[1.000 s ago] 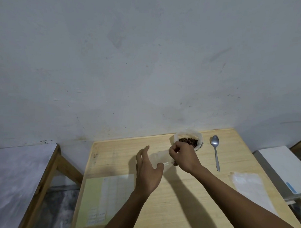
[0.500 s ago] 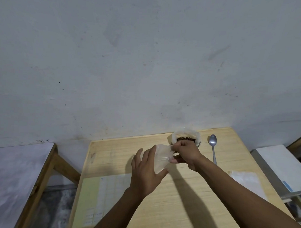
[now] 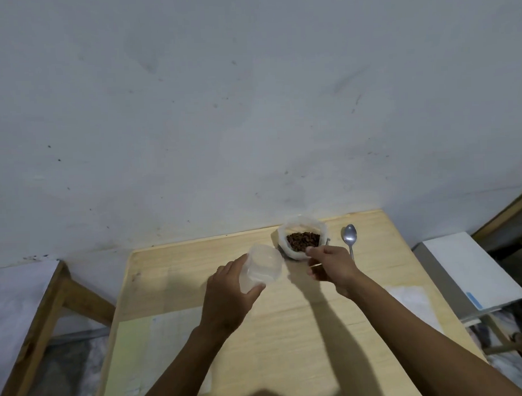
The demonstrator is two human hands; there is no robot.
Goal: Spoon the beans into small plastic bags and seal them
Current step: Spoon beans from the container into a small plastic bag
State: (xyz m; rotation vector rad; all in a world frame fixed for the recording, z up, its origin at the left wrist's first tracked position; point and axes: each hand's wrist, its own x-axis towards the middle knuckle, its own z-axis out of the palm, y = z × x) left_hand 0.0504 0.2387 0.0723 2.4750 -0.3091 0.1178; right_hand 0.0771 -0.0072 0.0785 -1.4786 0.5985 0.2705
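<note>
My left hand (image 3: 228, 299) holds a small clear plastic bag (image 3: 260, 269) upright above the wooden table (image 3: 288, 330), its mouth spread open. Just right of it and apart from the bag hovers my right hand (image 3: 330, 266), fingers loosely curled, with nothing in it that I can make out. Its index finger reaches the near rim of a white bag rolled down around dark brown beans (image 3: 303, 240). A metal spoon (image 3: 350, 239) lies on the table right of the beans, bowl toward the wall.
A flat pile of clear bags (image 3: 414, 302) lies by the table's right edge. A pale yellow-and-white sheet (image 3: 152, 349) lies at the near left. A white box (image 3: 469, 276) stands off the right side, a wooden-framed bench (image 3: 36, 318) off the left.
My right hand has let go of the small bag and moved right, toward the beans. The left hand now holds the bag alone, and its mouth has opened wide.
</note>
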